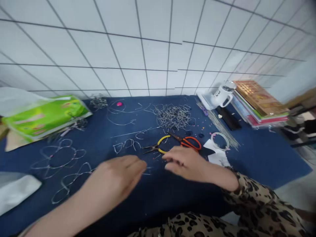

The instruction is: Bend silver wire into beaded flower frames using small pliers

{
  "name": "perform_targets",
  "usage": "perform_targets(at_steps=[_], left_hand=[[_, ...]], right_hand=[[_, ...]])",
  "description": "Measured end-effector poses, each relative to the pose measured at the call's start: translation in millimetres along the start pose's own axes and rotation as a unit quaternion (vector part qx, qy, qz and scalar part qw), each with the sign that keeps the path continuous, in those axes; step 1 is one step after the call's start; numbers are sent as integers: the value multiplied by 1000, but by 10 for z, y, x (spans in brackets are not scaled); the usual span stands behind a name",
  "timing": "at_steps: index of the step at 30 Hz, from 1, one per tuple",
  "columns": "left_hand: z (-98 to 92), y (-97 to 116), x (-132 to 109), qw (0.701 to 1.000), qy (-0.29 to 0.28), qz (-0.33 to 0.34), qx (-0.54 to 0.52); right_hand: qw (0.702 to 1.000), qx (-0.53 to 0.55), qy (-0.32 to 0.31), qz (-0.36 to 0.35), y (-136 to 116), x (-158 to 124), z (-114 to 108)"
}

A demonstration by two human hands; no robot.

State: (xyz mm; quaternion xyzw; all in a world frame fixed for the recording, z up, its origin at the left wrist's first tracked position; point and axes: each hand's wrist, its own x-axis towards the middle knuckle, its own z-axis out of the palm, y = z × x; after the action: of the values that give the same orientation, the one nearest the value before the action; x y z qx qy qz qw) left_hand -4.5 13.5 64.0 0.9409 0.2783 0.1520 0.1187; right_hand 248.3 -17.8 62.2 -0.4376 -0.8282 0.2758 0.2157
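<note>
My left hand (120,176) hovers over the cloth with its fingers pressed together and bent downward. Its fingertips and thumb are hidden, so I cannot make out what it holds. Across from it, my right hand (185,161) has its thumb apart from slightly curled fingers, and nothing shows between them. Yellow-handled pliers (159,144) lie just beyond both hands, beside orange-handled scissors (191,143). Bent wire pieces (127,144) rest ahead of my left hand. Flower-shaped wire loops (74,181) lie left of my left wrist, with a second wire flower (60,156) further back.
A tangled heap of short wires (174,115) sits near the tiled wall. At right are a tape roll (219,141), straight wires (222,128), a white mug (223,93) and stacked books (261,102). A green packet (46,117) lies at left on the blue cloth (259,161).
</note>
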Motion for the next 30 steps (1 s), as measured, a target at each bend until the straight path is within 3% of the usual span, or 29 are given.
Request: perform_targets(at_steps=[3, 7, 10, 13, 23, 30], left_hand=[[239, 264, -20, 999, -41, -30, -11], [422, 303, -79, 995, -26, -79, -62], [506, 245, -90, 988, -1, -115, -101], [574, 203, -89, 981, 13, -133, -138], [604, 110, -165, 971, 4, -150, -185], [616, 149, -169, 983, -4, -140, -121]], right_hand=[[996, 31, -81, -25, -60, -17, 356], [993, 87, -69, 29, 9, -27, 586], [983, 153, -70, 80, 59, 1, 617], [982, 154, -67, 93, 73, 26, 622], [990, 113, -76, 24, 149, 62, 717], [995, 79, -58, -32, 189, 46, 743]])
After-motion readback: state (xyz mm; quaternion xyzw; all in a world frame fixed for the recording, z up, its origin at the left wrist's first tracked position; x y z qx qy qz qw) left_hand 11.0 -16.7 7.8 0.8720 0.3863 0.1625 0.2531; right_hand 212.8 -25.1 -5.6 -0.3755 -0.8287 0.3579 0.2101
